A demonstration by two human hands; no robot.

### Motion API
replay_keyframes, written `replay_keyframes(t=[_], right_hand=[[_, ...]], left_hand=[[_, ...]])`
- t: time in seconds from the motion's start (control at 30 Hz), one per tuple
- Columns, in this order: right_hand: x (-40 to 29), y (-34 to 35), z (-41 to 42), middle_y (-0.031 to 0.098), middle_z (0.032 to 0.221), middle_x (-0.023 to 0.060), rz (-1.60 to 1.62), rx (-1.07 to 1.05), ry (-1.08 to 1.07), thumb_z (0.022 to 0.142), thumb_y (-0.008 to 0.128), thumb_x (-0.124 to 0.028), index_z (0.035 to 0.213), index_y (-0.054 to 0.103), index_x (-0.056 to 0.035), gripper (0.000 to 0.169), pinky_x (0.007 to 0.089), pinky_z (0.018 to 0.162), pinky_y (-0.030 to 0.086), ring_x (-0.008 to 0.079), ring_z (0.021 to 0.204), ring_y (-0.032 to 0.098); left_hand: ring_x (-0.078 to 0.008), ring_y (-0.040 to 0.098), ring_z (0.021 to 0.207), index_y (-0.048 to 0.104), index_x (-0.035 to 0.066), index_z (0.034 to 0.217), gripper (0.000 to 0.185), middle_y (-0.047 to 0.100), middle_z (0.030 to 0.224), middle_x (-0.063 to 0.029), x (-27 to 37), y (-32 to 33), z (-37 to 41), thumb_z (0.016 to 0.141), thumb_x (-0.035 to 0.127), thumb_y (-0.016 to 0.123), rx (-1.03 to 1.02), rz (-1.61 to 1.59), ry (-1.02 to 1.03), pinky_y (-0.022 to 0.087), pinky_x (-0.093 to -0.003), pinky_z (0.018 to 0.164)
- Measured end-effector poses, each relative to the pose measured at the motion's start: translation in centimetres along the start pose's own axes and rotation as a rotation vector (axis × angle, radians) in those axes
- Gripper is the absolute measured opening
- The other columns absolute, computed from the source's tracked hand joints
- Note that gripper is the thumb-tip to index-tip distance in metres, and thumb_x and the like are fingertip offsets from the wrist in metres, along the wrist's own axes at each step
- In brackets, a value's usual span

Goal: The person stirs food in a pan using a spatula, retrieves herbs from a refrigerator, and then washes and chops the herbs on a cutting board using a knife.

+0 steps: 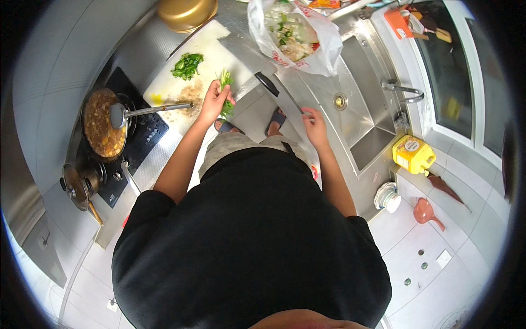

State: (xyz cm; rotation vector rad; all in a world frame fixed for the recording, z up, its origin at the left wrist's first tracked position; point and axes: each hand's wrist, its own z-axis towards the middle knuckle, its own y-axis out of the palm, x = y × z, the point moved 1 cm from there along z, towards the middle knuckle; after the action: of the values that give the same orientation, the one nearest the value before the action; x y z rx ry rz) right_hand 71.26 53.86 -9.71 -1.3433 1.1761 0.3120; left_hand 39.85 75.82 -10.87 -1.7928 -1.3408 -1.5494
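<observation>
My left hand (217, 98) grips a small bunch of leafy green herbs (226, 107) by its pale stems, at the right edge of a white cutting board (213, 45). Chopped greens (187, 66) lie in a pile on the board, beside a brown wet patch and a yellow smear. My right hand (315, 125) is at the counter edge by the sink, fingers curled near the end of a knife blade (289, 98). The knife's black handle (267, 84) points away towards the board; whether my fingers hold the blade I cannot tell.
On the hob at left, a pan of brown stew (100, 135) holds a metal turner (118, 115), its handle reaching over the board. A lidded pot (76, 187) stands nearer. A plastic bag of scraps (324, 53) sits beside the steel sink (333, 82). A yellow jug (411, 154) stands at right.
</observation>
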Motion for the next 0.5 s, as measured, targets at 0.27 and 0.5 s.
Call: replay_keyframes(t=[0.27,0.5], right_hand=[[12.5,-13.7,4.1,0.073,0.113,0.0091,0.113,0.141,0.177,0.102,0.063,-0.016,0.122,0.072,-0.0085,0.023,0.0323,0.08,0.055,0.0203,0.089,0.069],[18.4,-27.1,16.5,0.067,0.12,0.0156,-0.181,0.677,-0.104,0.096,0.06,-0.009,0.134,0.066,-0.0097,0.039,0.0364,0.084,0.054,0.027,0.092,0.067]], left_hand=[[-0.0162,0.056,0.073,0.057,0.005,0.127,0.026,0.054,0.083,-0.0015,3.3,15.4,-1.1,0.112,0.026,0.052,-0.33,-0.366,-0.479,0.05,-0.0322,0.073],[-0.0271,0.071,0.103,0.056,0.009,0.13,0.027,0.068,0.111,-0.0093,-3.3,35.7,9.2,0.112,0.028,0.05,-0.5,-0.548,-0.663,0.06,-0.041,0.089]])
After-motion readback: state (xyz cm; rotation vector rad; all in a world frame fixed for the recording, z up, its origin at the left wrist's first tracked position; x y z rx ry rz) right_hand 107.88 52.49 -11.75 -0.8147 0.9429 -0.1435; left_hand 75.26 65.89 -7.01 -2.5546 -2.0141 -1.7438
